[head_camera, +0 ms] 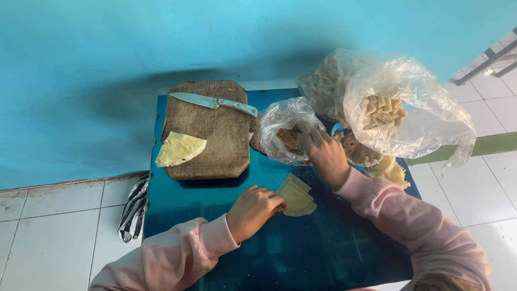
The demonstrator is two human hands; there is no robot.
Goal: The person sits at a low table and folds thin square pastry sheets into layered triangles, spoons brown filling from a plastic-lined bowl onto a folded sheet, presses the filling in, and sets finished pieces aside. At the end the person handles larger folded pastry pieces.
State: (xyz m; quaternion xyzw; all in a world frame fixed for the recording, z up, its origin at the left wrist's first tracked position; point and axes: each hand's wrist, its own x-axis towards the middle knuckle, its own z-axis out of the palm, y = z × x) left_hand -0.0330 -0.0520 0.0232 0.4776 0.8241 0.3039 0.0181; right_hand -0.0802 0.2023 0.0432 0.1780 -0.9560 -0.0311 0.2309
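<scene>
Now the left hand (253,209) pinches a folded yellow wrapper (295,196) on the blue table (301,248). Farther right, the right hand (324,152) reaches with open fingers into a small plastic bag (283,121).

A single head-worn camera looks steeply down from the near side onto a blue worktop (334,242), close enough that both sleeves fill the bottom edge. It faces a blue wall (107,54) at the far side; white floor tiles (48,226) show left and right, probably slightly skewed.
</scene>
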